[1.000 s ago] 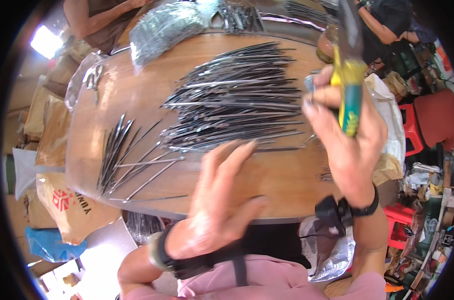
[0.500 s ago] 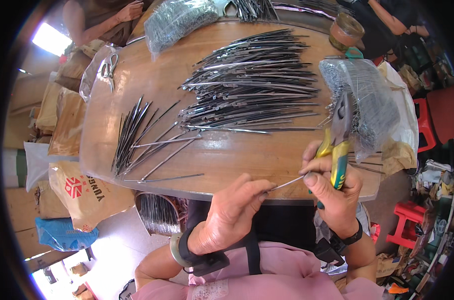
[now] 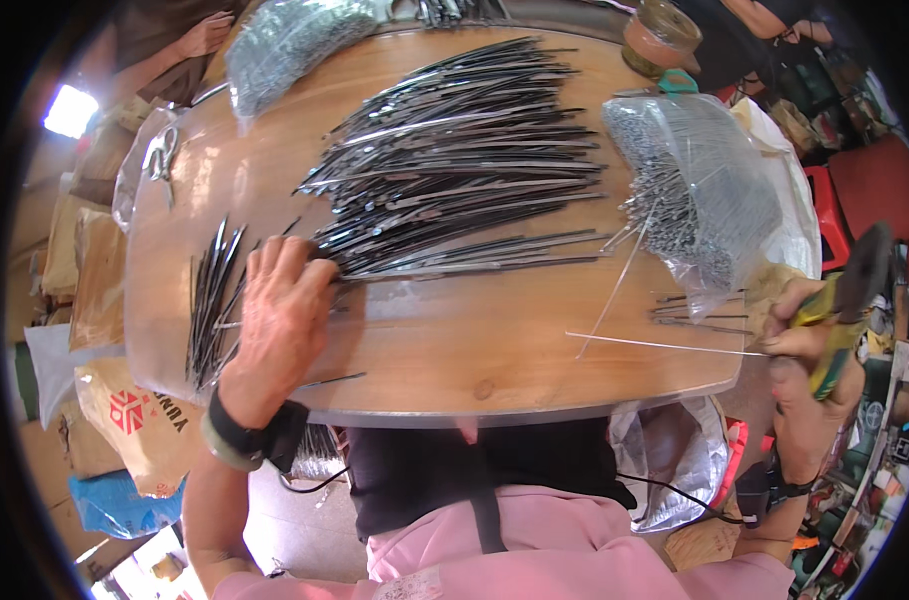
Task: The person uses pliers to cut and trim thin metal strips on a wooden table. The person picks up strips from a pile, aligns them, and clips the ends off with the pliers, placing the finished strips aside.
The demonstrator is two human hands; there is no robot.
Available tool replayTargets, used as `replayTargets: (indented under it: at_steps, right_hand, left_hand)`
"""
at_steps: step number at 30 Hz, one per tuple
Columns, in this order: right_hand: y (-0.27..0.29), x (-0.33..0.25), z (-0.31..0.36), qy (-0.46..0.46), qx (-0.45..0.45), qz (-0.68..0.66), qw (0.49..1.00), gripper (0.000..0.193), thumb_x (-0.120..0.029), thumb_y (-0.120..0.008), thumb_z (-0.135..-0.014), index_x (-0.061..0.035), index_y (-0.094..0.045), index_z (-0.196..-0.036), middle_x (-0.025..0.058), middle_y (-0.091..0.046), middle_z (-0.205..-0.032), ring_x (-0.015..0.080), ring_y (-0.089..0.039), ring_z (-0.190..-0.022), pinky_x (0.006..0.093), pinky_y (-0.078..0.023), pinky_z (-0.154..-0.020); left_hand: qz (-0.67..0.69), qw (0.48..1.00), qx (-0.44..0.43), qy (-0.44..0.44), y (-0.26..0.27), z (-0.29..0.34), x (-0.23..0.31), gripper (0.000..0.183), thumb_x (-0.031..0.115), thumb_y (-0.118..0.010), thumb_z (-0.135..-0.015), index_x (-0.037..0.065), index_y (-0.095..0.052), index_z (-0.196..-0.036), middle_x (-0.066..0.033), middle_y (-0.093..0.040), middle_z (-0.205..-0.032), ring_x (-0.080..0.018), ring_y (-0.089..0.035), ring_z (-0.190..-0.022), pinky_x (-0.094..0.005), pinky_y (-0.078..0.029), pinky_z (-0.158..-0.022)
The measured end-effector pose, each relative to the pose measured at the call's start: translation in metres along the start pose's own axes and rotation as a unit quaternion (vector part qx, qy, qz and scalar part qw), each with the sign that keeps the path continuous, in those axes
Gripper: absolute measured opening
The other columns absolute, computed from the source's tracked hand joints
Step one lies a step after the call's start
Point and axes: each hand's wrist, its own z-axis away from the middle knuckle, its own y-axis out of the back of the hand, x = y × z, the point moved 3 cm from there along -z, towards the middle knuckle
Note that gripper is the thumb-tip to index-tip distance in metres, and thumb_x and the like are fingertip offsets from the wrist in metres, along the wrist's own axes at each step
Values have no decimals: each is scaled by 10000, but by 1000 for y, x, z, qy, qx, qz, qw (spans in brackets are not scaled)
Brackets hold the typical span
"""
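Note:
My left hand [image 3: 282, 315] is over the left end of a wide pile of thin dark strips [image 3: 464, 170]. Its fingers are curled down at the pile's edge, and what lies under the fingertips is hidden. Off the table's right side, my right hand [image 3: 814, 375] has pliers [image 3: 842, 305] with yellow-green handles in its grip, jaws pointing up. The same hand pinches a thin pale wire [image 3: 664, 344] between thumb and finger, and the wire reaches left over the table. Left of my left hand lies a smaller bunch of dark strips [image 3: 209, 300].
A clear bag of thin wires [image 3: 709, 190] lies at the right, one loose wire [image 3: 616, 285] sticking out. Another filled bag [image 3: 292, 50], scissors [image 3: 162, 165] and a jar [image 3: 659, 42] sit around the wooden table [image 3: 474, 350]. Few short strips [image 3: 699, 312] lie near the right edge. Co-workers' arms [image 3: 199, 40] show beyond.
My hands have moved apart: the left went up and left to the strips, the right went right with the pliers. A long wire now extends from the right hand. The view has shifted.

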Motion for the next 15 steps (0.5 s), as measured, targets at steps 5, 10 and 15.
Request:
replayTargets:
  at_steps: [5, 10, 15]
  right_hand:
    - [5, 11, 1, -7, 13, 62, 998, 131, -95, -714, -822, -7, -662, -905, 124, -597, -1071, 196, -574, -951, 333, -466, -847]
    - [19, 9, -2, 36, -22, 149, 988, 186, -173, -743, -833, -6, -679, -886, 124, -595, -1034, 214, -592, -902, 327, -476, -802]
    - [13, 18, 12, 29, -26, 134, 990, 186, -125, -791, -774, 7, -698, -866, 131, -624, -1018, 231, -625, -906, 328, -493, -797]
  left_hand:
    - [-6, 999, -15, -31, 28, -28, 1, 217, -73, -595, -865, -1, -589, -1070, -169, -600, -919, -354, -624, -803, -414, -492, -695]
    - [-52, 996, 19, -69, 31, -7, 11, 292, -72, -583, -876, 12, -574, -1155, -122, -562, -842, -257, -591, -671, -355, -476, -602]
    - [451, 790, 77, 408, 18, 61, 52, 303, 72, -526, -1000, 20, -517, -1298, -1, -520, -710, -61, -448, -539, -222, -362, -484]
